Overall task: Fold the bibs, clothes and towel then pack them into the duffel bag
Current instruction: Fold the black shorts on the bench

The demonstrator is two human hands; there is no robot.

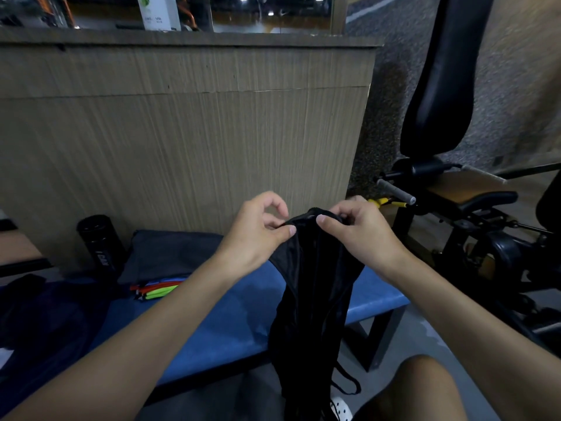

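Both hands pinch the top edge of a black garment, held up over the bench.

Left hand (258,235): thumb and forefinger closed on the hem, remaining fingers curled loosely above it. Right hand (361,235): thumb on the near face, fingers curled behind the same edge, just beside the left. The black garment (315,299) hangs from that edge in long vertical folds, bunched narrow, falling in front of the blue bench (230,317) and past its front edge; a thin cord loop shows at its lower end. On the bench, to the left, lie a grey towel (170,253), folded flat, with folded coloured bibs (154,288) at its near edge. A black bottle (100,244) stands beside the towel. A dark duffel bag (45,317) sits at the far left.
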